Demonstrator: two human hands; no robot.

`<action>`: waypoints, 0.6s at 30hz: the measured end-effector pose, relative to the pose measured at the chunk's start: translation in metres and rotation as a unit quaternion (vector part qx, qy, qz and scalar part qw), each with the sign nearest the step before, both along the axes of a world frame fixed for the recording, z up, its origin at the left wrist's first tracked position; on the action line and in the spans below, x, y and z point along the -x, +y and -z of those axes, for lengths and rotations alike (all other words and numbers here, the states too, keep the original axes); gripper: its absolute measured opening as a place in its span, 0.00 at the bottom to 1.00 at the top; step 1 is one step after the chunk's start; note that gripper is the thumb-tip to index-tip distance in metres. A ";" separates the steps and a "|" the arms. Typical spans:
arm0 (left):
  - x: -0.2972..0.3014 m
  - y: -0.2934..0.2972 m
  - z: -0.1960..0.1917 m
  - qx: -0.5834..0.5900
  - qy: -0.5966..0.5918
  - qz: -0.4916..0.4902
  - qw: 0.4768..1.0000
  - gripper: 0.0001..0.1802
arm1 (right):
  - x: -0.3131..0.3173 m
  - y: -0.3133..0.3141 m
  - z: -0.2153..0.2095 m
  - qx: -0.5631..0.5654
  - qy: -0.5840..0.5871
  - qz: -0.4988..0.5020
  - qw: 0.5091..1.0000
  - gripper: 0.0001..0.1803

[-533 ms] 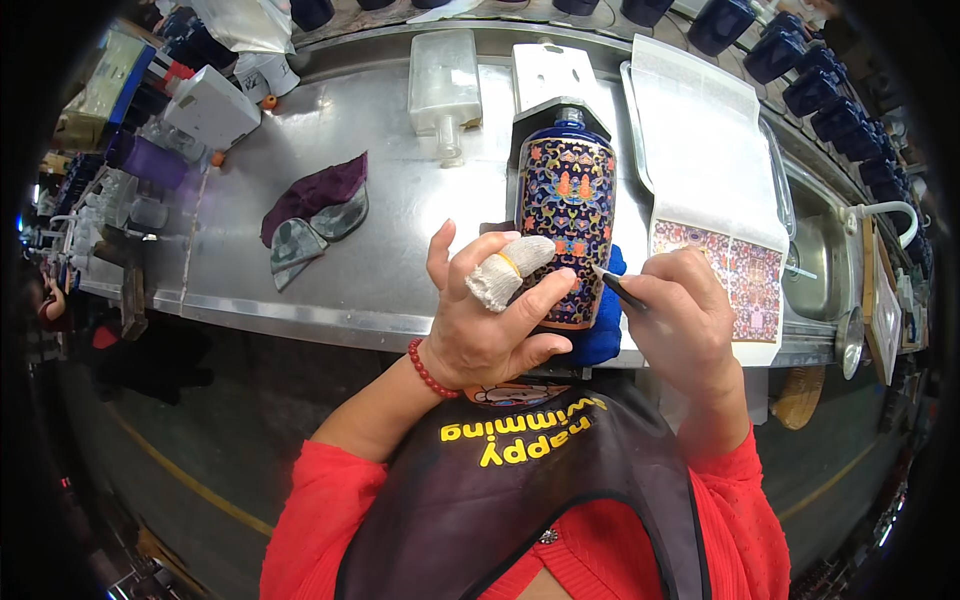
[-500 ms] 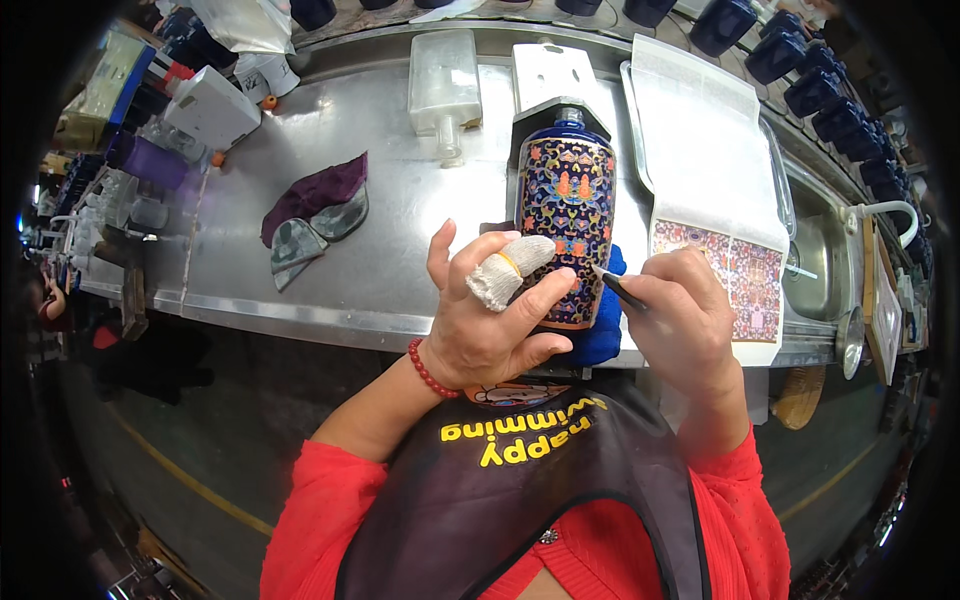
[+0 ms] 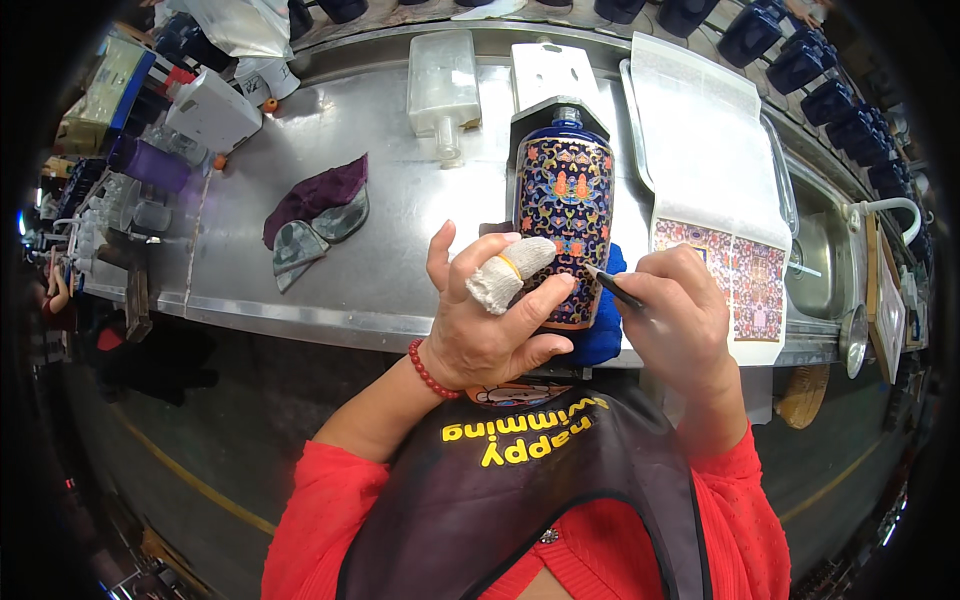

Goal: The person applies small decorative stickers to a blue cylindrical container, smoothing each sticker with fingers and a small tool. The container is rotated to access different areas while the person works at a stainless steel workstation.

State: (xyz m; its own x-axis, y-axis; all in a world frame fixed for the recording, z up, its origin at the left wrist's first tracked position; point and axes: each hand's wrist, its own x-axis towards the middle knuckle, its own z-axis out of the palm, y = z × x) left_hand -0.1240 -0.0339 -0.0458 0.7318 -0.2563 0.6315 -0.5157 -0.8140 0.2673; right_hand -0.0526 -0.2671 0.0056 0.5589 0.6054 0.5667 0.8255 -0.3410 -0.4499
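A dark blue bottle (image 3: pixel 566 205) with a colourful floral pattern lies on its back, neck pointing away from me, partly on a blue cloth (image 3: pixel 598 345). My left hand (image 3: pixel 475 335) rests on its lower left part with fingers spread. A white cloth cover (image 3: pixel 497 283) held by a yellow band wraps one finger, and another fingertip presses the pattern. In my right hand (image 3: pixel 685 320) is a slim dark tool with a pale pointed tip (image 3: pixel 614 289); its exact kind is unclear. The tip meets the bottle's lower right edge, close to the left fingertip.
Right of the bottle, patterned decal sheets (image 3: pixel 757 285) lie partly under white paper (image 3: pixel 700 130) on a tray. A sink (image 3: pixel 815 265) is farther right. A clear bottle (image 3: pixel 443 85) and a purple-grey cloth (image 3: pixel 318 205) occupy the metal table. Dark blue containers (image 3: pixel 748 35) line the back.
The tool's tip has shifted slightly left along the bottle with my right hand. The dark blue containers at the back have moved to the right. My left hand stays in place.
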 end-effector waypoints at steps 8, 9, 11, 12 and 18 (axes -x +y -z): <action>-0.002 0.002 -0.002 -0.024 -0.009 -0.013 1.000 0.30 | -0.001 0.004 -0.002 -0.007 -0.012 0.011 1.000 0.22; -0.002 0.002 -0.002 -0.030 -0.012 -0.014 0.999 0.30 | -0.001 0.005 -0.002 -0.009 -0.015 0.012 1.000 0.22; -0.002 0.002 -0.002 -0.025 -0.016 -0.016 0.999 0.30 | -0.001 0.005 -0.003 -0.010 -0.008 0.011 1.000 0.22; -0.002 0.002 -0.001 -0.023 -0.018 -0.017 0.999 0.30 | -0.001 0.005 -0.003 -0.010 -0.014 0.010 1.000 0.22; 0.002 -0.001 0.003 -0.031 -0.073 -0.013 0.997 0.29 | 0.000 0.005 -0.001 -0.023 0.001 0.018 1.000 0.24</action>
